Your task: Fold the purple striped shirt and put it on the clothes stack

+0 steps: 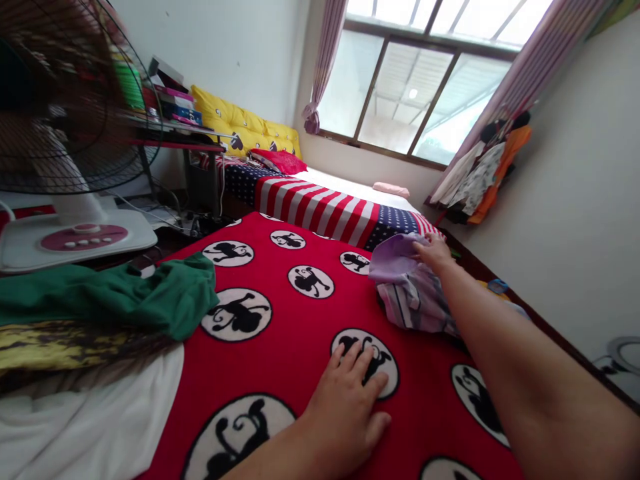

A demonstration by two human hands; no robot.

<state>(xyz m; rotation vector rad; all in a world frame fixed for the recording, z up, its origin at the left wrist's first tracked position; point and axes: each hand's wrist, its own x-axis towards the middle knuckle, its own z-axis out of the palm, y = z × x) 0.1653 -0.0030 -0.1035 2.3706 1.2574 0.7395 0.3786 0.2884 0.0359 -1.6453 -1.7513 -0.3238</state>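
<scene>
Left hand [345, 420] lay spread flat on red monkey-print blanket [285, 333]; right hand [434, 253] rested open on lilac striped garment [413, 293] near blanket's right edge. Garment could have slid off if pushed.

No words, numbers or brands can be read anywhere. The pink button panel [83, 237] on the white fan base at left shows no legible marks, and the spines of the stacked books [180, 107] on the shelf at far left are too small and blurred to read.
</scene>
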